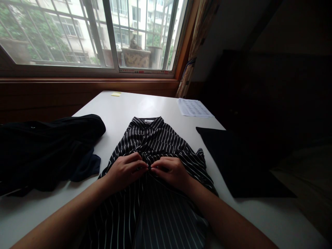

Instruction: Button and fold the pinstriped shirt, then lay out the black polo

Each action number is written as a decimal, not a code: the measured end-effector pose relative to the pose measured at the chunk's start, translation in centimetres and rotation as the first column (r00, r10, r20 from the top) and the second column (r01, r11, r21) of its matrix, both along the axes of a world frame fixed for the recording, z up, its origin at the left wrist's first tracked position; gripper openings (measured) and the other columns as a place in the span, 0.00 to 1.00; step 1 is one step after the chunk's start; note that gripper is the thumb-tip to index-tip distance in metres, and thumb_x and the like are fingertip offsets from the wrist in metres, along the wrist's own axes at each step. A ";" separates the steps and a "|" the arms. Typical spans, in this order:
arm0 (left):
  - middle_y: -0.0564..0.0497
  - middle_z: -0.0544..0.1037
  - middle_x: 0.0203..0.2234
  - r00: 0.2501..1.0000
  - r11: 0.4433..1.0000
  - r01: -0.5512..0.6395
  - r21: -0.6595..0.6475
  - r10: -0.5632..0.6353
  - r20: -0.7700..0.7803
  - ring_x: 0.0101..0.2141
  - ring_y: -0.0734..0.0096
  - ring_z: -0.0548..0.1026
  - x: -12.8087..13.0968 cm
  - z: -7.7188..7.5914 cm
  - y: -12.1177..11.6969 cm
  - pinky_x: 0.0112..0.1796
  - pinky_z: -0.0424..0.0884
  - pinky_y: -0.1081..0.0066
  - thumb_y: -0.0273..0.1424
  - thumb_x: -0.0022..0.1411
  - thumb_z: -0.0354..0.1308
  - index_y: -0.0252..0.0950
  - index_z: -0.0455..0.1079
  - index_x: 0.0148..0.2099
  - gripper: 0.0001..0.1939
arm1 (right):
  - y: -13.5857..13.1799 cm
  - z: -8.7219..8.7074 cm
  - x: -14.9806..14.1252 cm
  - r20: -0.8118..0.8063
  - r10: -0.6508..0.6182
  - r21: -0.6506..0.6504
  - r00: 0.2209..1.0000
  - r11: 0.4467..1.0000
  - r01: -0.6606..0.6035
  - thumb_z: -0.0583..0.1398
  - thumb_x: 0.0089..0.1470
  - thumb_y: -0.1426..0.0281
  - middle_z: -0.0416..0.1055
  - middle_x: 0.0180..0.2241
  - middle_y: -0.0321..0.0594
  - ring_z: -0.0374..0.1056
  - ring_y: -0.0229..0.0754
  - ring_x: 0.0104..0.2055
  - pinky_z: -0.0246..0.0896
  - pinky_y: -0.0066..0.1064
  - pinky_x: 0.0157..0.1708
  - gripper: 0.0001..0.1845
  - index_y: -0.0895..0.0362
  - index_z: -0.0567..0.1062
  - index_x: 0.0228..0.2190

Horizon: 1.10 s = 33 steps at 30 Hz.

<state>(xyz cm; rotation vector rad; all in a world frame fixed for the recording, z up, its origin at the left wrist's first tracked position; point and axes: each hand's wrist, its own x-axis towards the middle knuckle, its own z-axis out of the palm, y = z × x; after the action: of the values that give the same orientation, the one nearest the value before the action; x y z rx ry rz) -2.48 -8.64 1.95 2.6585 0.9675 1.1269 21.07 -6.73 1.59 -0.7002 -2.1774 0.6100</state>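
Note:
A black shirt with white stripes [158,138] lies flat on the white table [124,107], collar toward the window. My left hand [124,171] and my right hand [171,171] meet at the middle of the shirt's front. Both pinch the fabric at the placket, fingertips almost touching around a small dark button. The fingers of each hand are curled and closed on the cloth.
A heap of dark clothes [44,152] covers the table's left side. A flat dark folded garment [233,162] lies at the right edge. A printed paper sheet [193,108] and a yellow sticky note [116,94] sit near the window. A curtain [193,62] hangs at the right.

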 end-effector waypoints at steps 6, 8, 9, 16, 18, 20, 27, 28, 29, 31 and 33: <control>0.51 0.73 0.32 0.998 0.998 -0.067 -0.020 0.067 0.014 0.28 0.78 0.71 -0.1 -0.1 0.0 0.25 0.67 0.78 0.30 0.68 0.57 0.37 0.74 0.41 0.05 | 0.1 0.1 -0.1 0.000 -0.013 -0.037 1.000 0.999 0.013 0.63 0.60 0.67 0.79 0.33 0.38 0.74 0.39 0.33 0.68 0.31 0.37 0.06 0.54 0.80 0.37; 0.51 0.73 0.32 0.995 0.995 -0.095 -0.030 0.096 0.025 0.27 0.78 0.71 -0.2 -0.1 0.1 0.26 0.67 0.78 0.30 0.68 0.57 0.37 0.74 0.40 0.05 | 0.2 0.1 0.0 0.005 -0.050 -0.054 0.999 0.997 0.050 0.62 0.61 0.67 0.79 0.33 0.38 0.74 0.39 0.33 0.68 0.31 0.37 0.07 0.54 0.80 0.39; 0.52 0.73 0.32 0.994 0.993 -0.110 -0.033 0.111 0.026 0.27 0.78 0.71 -0.2 -0.1 0.2 0.26 0.67 0.78 0.30 0.68 0.58 0.37 0.74 0.40 0.04 | 0.2 0.2 0.1 0.012 -0.077 -0.064 0.997 0.995 0.078 0.62 0.61 0.67 0.79 0.32 0.37 0.74 0.38 0.31 0.67 0.30 0.35 0.08 0.54 0.79 0.40; 0.52 0.73 0.32 0.977 0.978 -0.208 -0.020 0.209 0.046 0.26 0.79 0.71 -0.5 0.4 0.4 0.26 0.68 0.78 0.30 0.67 0.57 0.37 0.74 0.39 0.05 | 0.1 0.7 0.4 0.059 -0.178 -0.082 0.982 0.980 0.183 0.59 0.62 0.67 0.72 0.25 0.33 0.68 0.35 0.26 0.60 0.27 0.28 0.07 0.56 0.75 0.33; 0.52 0.73 0.33 0.971 0.973 -0.230 -0.029 0.232 0.061 0.26 0.79 0.70 -0.5 0.4 0.4 0.26 0.68 0.78 0.29 0.67 0.57 0.37 0.74 0.39 0.05 | 0.0 0.8 0.4 0.055 -0.173 -0.056 0.983 0.983 0.176 0.59 0.62 0.68 0.73 0.27 0.34 0.69 0.36 0.28 0.61 0.27 0.29 0.07 0.55 0.74 0.33; 0.52 0.72 0.33 0.961 0.964 -0.264 -0.036 0.266 0.078 0.26 0.79 0.70 -0.7 0.3 0.6 0.26 0.67 0.78 0.30 0.67 0.57 0.37 0.73 0.38 0.05 | 0.0 0.7 0.3 0.038 -0.167 -0.017 0.985 0.986 0.167 0.59 0.62 0.69 0.72 0.29 0.35 0.68 0.36 0.29 0.62 0.28 0.31 0.04 0.55 0.73 0.34; 0.53 0.70 0.31 0.907 0.917 -0.377 -0.129 0.394 0.150 0.27 0.77 0.69 -1.4 0.1 1.3 0.28 0.67 0.75 0.33 0.67 0.59 0.38 0.74 0.39 0.06 | -0.3 0.9 0.3 -0.012 -0.117 0.067 0.993 0.991 0.118 0.59 0.58 0.72 0.69 0.40 0.40 0.66 0.39 0.34 0.66 0.33 0.35 0.07 0.52 0.67 0.39; 0.53 0.70 0.30 0.900 0.911 -0.386 -0.147 0.407 0.159 0.27 0.76 0.69 -1.5 0.1 1.4 0.28 0.67 0.74 0.33 0.67 0.59 0.38 0.74 0.39 0.06 | -0.3 1.0 0.3 -0.011 -0.115 0.083 0.993 0.990 0.115 0.59 0.58 0.72 0.68 0.41 0.41 0.67 0.41 0.37 0.66 0.34 0.37 0.08 0.52 0.66 0.39; 0.53 0.70 0.30 0.895 0.906 -0.390 -0.167 0.415 0.163 0.27 0.76 0.69 -1.6 0.2 1.4 0.29 0.67 0.74 0.33 0.67 0.59 0.38 0.74 0.39 0.06 | -0.4 1.1 0.3 -0.004 -0.114 0.098 0.994 0.989 0.114 0.60 0.57 0.72 0.67 0.41 0.41 0.67 0.43 0.40 0.67 0.36 0.40 0.08 0.52 0.66 0.38; 0.53 0.71 0.30 0.892 0.900 -0.384 -0.208 0.419 0.167 0.27 0.75 0.70 -1.8 0.2 1.6 0.29 0.67 0.74 0.34 0.67 0.59 0.38 0.75 0.39 0.06 | -0.3 1.3 0.3 0.032 -0.116 0.125 0.993 0.986 0.111 0.61 0.56 0.72 0.66 0.42 0.42 0.66 0.46 0.44 0.66 0.40 0.44 0.09 0.52 0.66 0.38; 0.53 0.71 0.31 0.896 0.897 -0.368 -0.247 0.412 0.163 0.28 0.75 0.71 -2.0 0.1 1.9 0.29 0.68 0.74 0.35 0.67 0.58 0.38 0.75 0.38 0.08 | -0.3 1.3 0.3 0.095 -0.117 0.145 0.989 0.984 0.102 0.62 0.55 0.70 0.66 0.42 0.43 0.65 0.48 0.46 0.65 0.42 0.46 0.10 0.52 0.66 0.38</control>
<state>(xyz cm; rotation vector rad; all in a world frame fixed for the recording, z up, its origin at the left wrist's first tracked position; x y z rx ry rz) -4.46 -6.79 2.04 2.1780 1.5293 1.2634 21.41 -7.04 2.91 -0.7855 -2.2344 0.3669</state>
